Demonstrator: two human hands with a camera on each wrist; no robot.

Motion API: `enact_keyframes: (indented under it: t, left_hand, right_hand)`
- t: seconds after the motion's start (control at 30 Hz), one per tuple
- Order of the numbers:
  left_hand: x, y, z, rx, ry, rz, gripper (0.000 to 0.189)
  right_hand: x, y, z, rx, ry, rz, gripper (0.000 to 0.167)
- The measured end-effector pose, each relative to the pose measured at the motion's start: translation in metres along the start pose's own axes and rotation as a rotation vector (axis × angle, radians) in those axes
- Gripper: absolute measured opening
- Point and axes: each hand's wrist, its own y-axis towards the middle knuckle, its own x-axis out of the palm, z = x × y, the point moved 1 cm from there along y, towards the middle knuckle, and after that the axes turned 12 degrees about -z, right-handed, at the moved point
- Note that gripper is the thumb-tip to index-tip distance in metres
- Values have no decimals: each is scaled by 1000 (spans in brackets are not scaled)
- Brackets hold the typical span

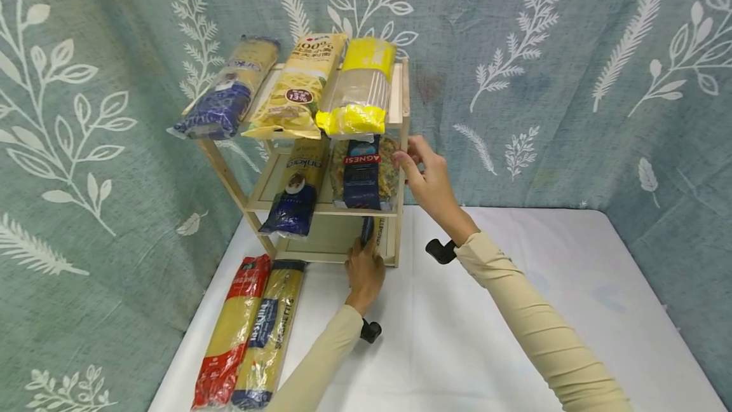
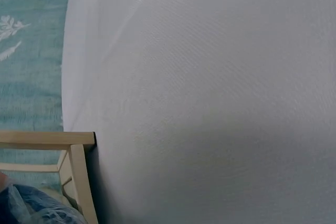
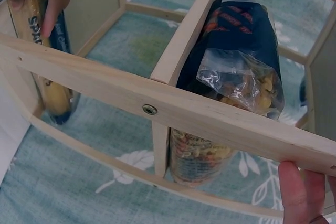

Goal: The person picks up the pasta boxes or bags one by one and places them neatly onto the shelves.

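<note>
My left hand (image 1: 365, 272) reaches into the bottom level of a wooden rack (image 1: 234, 192) and grips a spaghetti packet (image 3: 59, 100), yellow and dark blue, near the right side. In the right wrist view that packet stands tilted, its upper part between fingers and thumb. My right hand (image 1: 433, 183) holds the rack's right-hand frame at middle-shelf height, with fingertips (image 3: 294, 182) curled against the wood. Close by it, on the middle shelf, sits a clear Agnesi pasta bag (image 1: 361, 173) with a dark blue label. Left of that bag lies an Ankara pasta packet (image 1: 297, 189).
On the top shelf lie a blue-ended packet (image 1: 229, 88), a cream-yellow packet (image 1: 300, 88) and a bright yellow packet (image 1: 363, 88). A red packet (image 1: 231, 332) and a spaghetti packet (image 1: 269, 336) lie on the white table (image 1: 515, 348), front left. A patterned curtain (image 1: 515, 49) stands behind.
</note>
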Motion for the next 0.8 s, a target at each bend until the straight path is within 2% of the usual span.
enact_keyframes:
  t: [0.17, 0.23, 0.4, 0.47, 0.63, 0.8]
  left_hand:
    - [4, 2, 4, 6, 74, 5, 52]
    - [6, 2, 4, -16, 103, -3, 51]
    - [7, 0, 4, -95, 204, -92, 53]
    - [6, 0, 5, -113, 234, -137, 57]
    - [5, 0, 6, -131, 230, -206, 62]
    - [0, -1, 6, -97, 192, -189, 60]
  right_hand:
    - [-1, 1, -1, -2, 1, 5, 10]
    - [0, 1, -1, 4, 4, -1, 10]
    - [2, 1, 1, 4, 6, -11, 8]
    - [3, 1, 9, 1, 4, -5, 8]
    - [8, 2, 35, 9, 7, 9, 10]
    - [7, 2, 39, 11, 28, -2, 11]
